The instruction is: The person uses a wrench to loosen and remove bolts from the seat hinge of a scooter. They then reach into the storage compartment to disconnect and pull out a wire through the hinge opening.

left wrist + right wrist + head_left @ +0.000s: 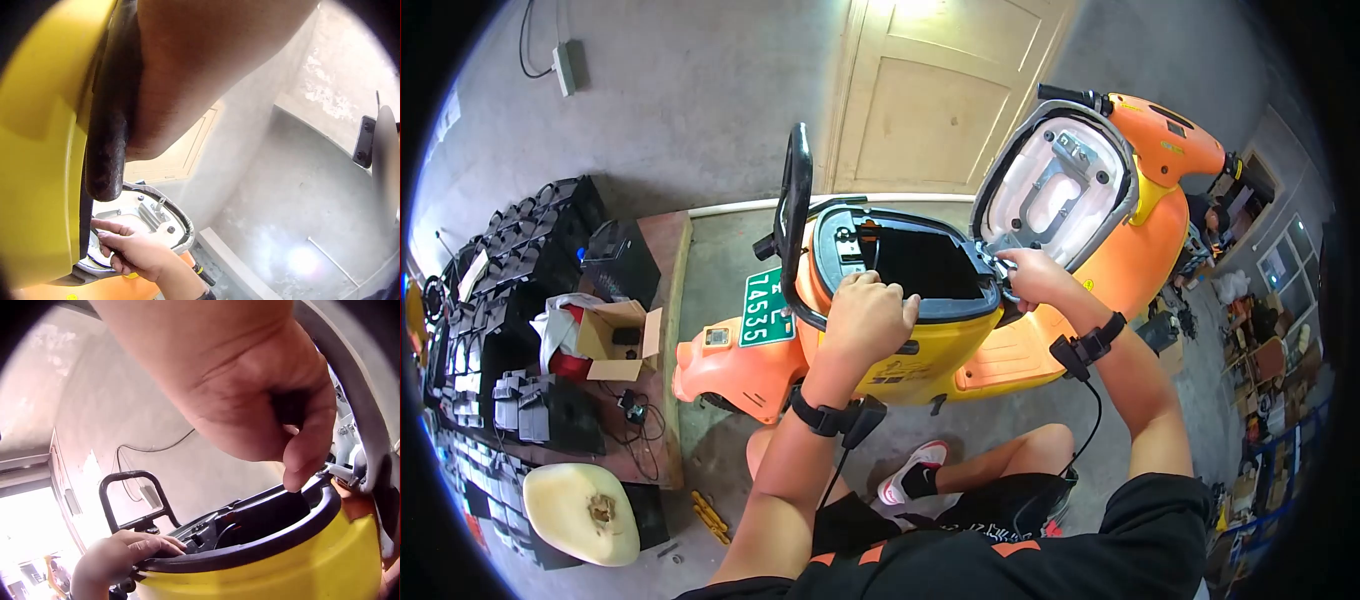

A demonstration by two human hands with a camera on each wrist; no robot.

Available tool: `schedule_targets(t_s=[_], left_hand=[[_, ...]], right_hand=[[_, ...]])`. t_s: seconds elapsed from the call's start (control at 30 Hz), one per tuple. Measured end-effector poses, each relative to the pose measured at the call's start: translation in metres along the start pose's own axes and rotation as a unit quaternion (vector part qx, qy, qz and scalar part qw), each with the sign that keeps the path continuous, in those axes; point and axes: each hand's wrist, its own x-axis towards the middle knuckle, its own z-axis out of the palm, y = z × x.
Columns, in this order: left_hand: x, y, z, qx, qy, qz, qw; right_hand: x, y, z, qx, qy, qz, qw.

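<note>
An orange and yellow scooter stands side-on, its seat lid raised with the pale underside showing. Below the lid is the seat bucket, with a black rim and a dark inside. My left hand rests on the bucket's near rim, its fingers laid over the edge, as the right wrist view also shows. At the seat hinge, my right hand has thumb and bent forefinger close together, pinching a small part there. I cannot tell what that part is, as the fingers mostly hide it.
A black grab bar rises behind the bucket, above a green number plate. To the left lie an open cardboard box, stacked black battery-like units and a cream seat-shaped pad. Crowded shelves line the right.
</note>
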Motion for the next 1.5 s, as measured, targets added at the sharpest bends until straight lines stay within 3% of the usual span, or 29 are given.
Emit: schedule_targets(t_s=[0.1, 0.27, 0.33, 0.5, 0.93, 1.33, 1.4, 1.5], left_hand=[[0.000, 0.002, -0.006, -0.007, -0.015, -0.006, 1.000], [0.001, 0.000, -0.002, -0.010, -0.007, -0.002, 1.000], [0.001, 0.000, -0.002, -0.010, 0.001, 0.004, 1.000], [0.000, 0.001, -0.002, -0.003, 0.007, 0.001, 1.000], [0.001, 0.002, -0.004, -0.003, 0.002, 0.002, 1.000], [0.001, 0.002, -0.004, -0.002, -0.001, 0.000, 1.000], [0.001, 0.002, -0.005, -0.007, -0.005, -0.002, 1.000], [0.001, 0.001, -0.003, -0.005, -0.005, 0.000, 1.000]], right_hand=[[0.005, 0.005, 0.003, -0.075, -0.038, -0.009, 0.996], [0.004, 0.005, 0.009, -0.064, -0.030, -0.036, 0.997], [0.002, 0.004, 0.009, -0.043, 0.012, -0.026, 0.999], [0.029, 0.026, 0.022, -0.060, -0.053, 0.005, 0.997], [0.023, 0.016, 0.018, -0.114, -0.027, -0.017, 0.993], [0.022, 0.009, -0.001, -0.201, -0.094, -0.029, 0.975], [0.023, 0.012, -0.002, -0.237, -0.095, -0.083, 0.963], [0.023, 0.007, -0.003, -0.223, -0.102, -0.049, 0.968]])
